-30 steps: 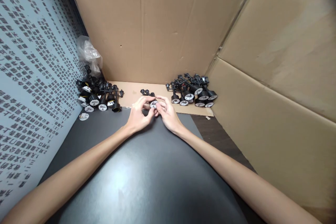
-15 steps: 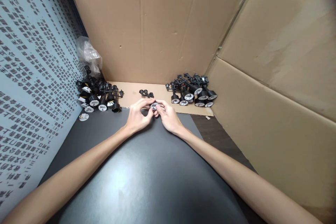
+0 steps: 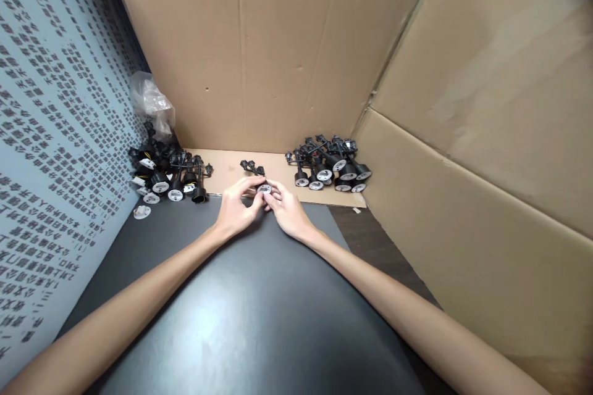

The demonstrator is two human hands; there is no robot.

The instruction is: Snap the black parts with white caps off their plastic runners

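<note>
Both hands hold one small black lamp post (image 3: pixel 252 168) above the far edge of the dark mat. Its lantern heads point away from me, and the round pale disc (image 3: pixel 264 189) of its base faces me. My left hand (image 3: pixel 238 205) is closed around the left side of the base, thumb at the near edge. From the right, my right hand (image 3: pixel 286 210) closes on the same base, its thumb close to the disc's lower right. Fingers hide most of the base's sides and part of the post.
A pile of similar lamp posts (image 3: pixel 175 180), some showing yellow wires, lies at left with a loose white disc (image 3: pixel 142 212). Another pile (image 3: pixel 340 166) lies at right. A clear plastic bag (image 3: pixel 152 99) stands behind. Cardboard walls (image 3: pixel 287 62) enclose the back and right.
The view has turned slightly, so everything sits a little further left and lower. My right thumb has shifted off the disc's face toward its edge; both hands keep hold of the lamp post.
</note>
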